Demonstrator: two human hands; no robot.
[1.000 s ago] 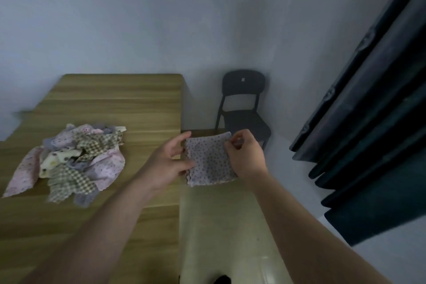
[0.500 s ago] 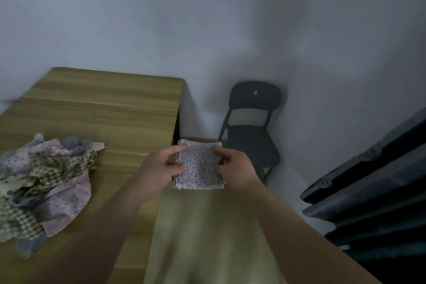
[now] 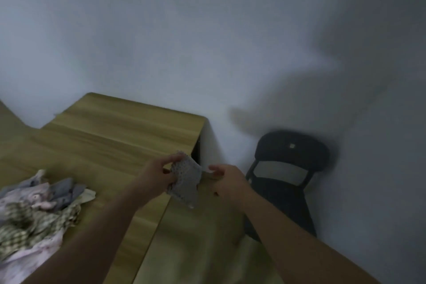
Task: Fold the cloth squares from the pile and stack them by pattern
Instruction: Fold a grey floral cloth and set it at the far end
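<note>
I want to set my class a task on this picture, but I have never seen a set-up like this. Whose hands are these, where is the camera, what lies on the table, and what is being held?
There is no machine here: a person works with bare hands. The camera sits on their head and looks forward and down, so both arms come in from the bottom. The left hand pinches a small dotted cloth above the table. The right hand is close beside the cloth and seems to hold nothing, though the picture is blurred. At the left lies a pile of unfolded cloths, some checked, some pink. A dark chair stands by the wall.
</note>
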